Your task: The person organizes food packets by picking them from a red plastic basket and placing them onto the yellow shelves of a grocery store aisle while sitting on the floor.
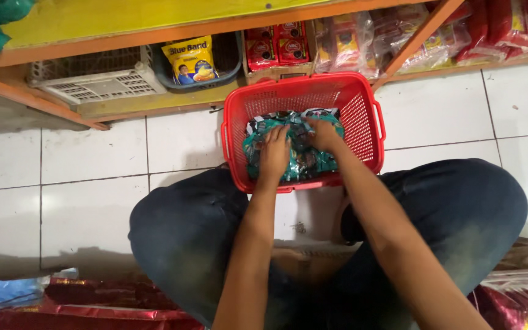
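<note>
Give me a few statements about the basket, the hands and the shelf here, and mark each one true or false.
1. Both hands are inside the red basket. True: the left hand and right hand rest on the green packets in it.
2. The basket stands on the shelf. False: it stands on the white tile floor, in front of the shelf.
3. A yellow packet sits in a dark tray on the lower shelf. True.
4. The basket is empty. False: it holds a pile of green packets.
5. The right hand holds a red packet. False: it lies on the green packets; red packets stay on the shelf.
</note>
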